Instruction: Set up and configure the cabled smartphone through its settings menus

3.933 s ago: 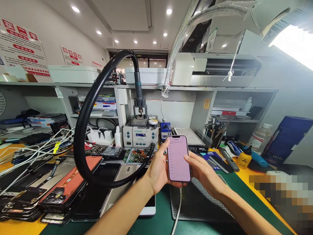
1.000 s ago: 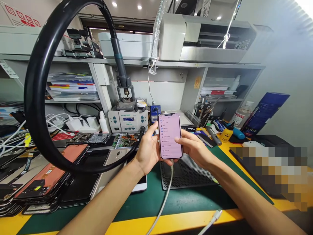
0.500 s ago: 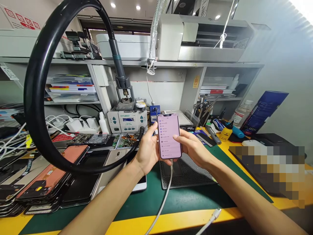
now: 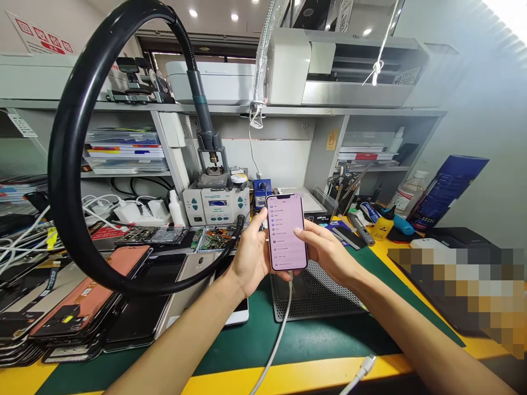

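Observation:
A smartphone (image 4: 287, 236) stands upright between my hands, its lit pinkish screen showing a settings-like list too small to read. My left hand (image 4: 255, 247) is closed around its left edge, with the thumb along the side and fingertips showing below the bottom edge. On the right edge, my right hand (image 4: 325, 241) also grips the phone, and its thumb lies over the screen. The other right fingers are mostly hidden behind the phone. A white charging cable (image 4: 281, 329) runs down from the phone's bottom edge. Beneath it lies a dark perforated plate (image 4: 325, 299) on the green mat (image 4: 313, 340).
A thick black hose (image 4: 61, 164) loops at left above stacked phone parts (image 4: 82, 307). Behind stands a hot-air rework station (image 4: 216, 204), near a tray of circuit boards (image 4: 216, 238). Bottles, including a yellow one (image 4: 382, 226), and tools line the right. A loose cable plug (image 4: 366, 365) lies in front.
The whole view has shifted slightly, so things appear a little lower and further right. Both hands keep their hold on the phone, and the right thumb stays over the screen.

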Demonstrator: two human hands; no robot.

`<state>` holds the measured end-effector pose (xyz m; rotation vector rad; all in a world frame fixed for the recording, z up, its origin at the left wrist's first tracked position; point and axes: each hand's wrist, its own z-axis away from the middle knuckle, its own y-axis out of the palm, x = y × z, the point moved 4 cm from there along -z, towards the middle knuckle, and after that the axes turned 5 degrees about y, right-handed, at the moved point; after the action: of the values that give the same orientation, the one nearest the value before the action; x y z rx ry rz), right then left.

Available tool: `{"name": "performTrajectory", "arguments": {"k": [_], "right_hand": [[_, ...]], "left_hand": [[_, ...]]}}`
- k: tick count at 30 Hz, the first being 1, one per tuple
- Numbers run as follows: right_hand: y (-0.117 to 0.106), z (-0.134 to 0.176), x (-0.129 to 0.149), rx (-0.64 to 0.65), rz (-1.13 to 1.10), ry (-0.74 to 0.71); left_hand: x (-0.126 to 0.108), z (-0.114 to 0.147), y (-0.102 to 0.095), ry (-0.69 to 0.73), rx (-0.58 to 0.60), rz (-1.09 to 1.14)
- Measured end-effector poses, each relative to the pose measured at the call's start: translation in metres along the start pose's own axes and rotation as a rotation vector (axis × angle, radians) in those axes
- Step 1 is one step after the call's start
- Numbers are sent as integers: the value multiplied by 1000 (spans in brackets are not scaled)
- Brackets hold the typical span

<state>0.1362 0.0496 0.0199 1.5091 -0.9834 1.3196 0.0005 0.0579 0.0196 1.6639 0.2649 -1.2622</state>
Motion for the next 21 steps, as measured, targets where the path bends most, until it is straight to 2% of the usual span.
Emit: {"name": "performTrajectory", "arguments": {"k": [5, 14, 21], "right_hand": [[-1, 1, 0, -6, -17, 5], [0, 0, 0, -24, 7, 6], [2, 1, 3, 14, 59, -19]], "left_hand": [[0, 0, 1, -2, -42, 0], [0, 1, 1, 5, -29, -11], [-1, 0, 2, 9, -17, -26]]}}
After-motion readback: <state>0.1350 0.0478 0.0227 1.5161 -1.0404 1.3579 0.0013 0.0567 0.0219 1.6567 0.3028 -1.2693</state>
